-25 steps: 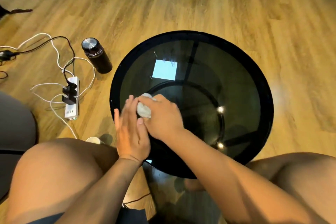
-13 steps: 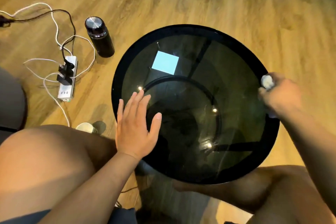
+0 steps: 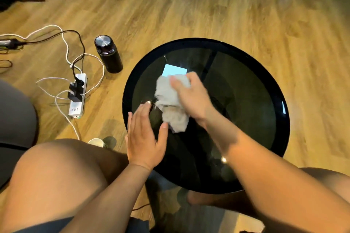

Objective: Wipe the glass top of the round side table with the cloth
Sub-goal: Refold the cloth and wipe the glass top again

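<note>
Right hand closed on crumpled pale-grey cloth, pressing it against round dark-glass desk; left hand open, flat, steadying the rim.

Round glass-topped side table bears a crumpled cloth and both hands.

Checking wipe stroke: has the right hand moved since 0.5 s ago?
Yes. The right hand crossed from the round black glass table's right rim to its left side, with the crumpled grey cloth.
</note>
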Demonstrator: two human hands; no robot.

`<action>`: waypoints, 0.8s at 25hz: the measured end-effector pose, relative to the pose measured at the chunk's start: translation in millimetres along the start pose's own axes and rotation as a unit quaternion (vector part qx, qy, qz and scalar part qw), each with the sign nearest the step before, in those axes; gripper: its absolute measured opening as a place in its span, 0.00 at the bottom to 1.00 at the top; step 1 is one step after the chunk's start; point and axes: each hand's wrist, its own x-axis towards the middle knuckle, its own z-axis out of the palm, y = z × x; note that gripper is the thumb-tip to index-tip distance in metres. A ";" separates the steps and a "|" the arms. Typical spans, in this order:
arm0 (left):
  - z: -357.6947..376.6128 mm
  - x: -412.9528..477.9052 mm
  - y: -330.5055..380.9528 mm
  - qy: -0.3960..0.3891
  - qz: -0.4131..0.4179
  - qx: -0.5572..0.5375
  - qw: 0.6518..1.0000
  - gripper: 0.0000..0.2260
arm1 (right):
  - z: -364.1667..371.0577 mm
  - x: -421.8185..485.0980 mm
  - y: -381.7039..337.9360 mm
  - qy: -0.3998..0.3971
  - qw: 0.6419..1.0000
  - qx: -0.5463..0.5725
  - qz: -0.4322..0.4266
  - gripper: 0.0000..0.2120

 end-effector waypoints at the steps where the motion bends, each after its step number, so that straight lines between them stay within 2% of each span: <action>1: -1.5 1.0 1.0 -0.015 0.004 0.013 1.000 0.26 | -18.8 -9.5 5.5 0.010 0.999 0.009 0.030 0.17; 3: -9.0 2.2 14.8 -0.053 0.006 -0.008 0.999 0.24 | -50.4 -36.1 13.9 0.002 0.990 0.113 0.079 0.18; 4: -14.8 2.3 27.9 -0.086 0.002 -0.049 0.995 0.24 | -63.4 -52.3 16.2 -0.010 0.974 0.193 0.119 0.17; 7: -30.4 -5.0 74.2 -0.232 -0.010 -0.191 0.954 0.29 | -86.8 -100.1 27.9 -0.091 0.883 0.408 0.214 0.20; 9: -35.8 -18.9 98.2 -0.255 -0.055 -0.268 0.928 0.26 | -93.2 -127.1 38.9 -0.147 0.829 0.505 0.191 0.26; 11: -39.9 -34.7 110.7 -0.218 -0.101 -0.309 0.920 0.24 | -99.0 -148.9 47.0 -0.179 0.803 0.551 0.137 0.34; 12: -42.7 -40.8 115.2 -0.200 -0.114 -0.312 0.922 0.23 | -101.0 -158.0 49.0 -0.188 0.808 0.547 0.108 0.36; 13: -44.4 -44.7 117.8 -0.187 -0.130 -0.319 0.920 0.22 | -102.1 -165.2 51.7 -0.182 0.829 0.523 0.080 0.36; 15: -49.0 -48.6 124.1 -0.190 -0.167 -0.362 0.897 0.19 | -102.3 -173.8 47.8 -0.106 0.900 0.421 0.035 0.28; 17: -54.7 -52.4 131.1 -0.248 -0.178 -0.391 0.868 0.19 | -110.1 -180.6 35.6 -0.003 0.941 0.338 0.023 0.16; 20: -62.9 -55.3 131.5 -0.335 -0.110 -0.332 0.875 0.15 | -128.2 -186.0 15.0 0.029 0.984 0.177 -0.013 0.08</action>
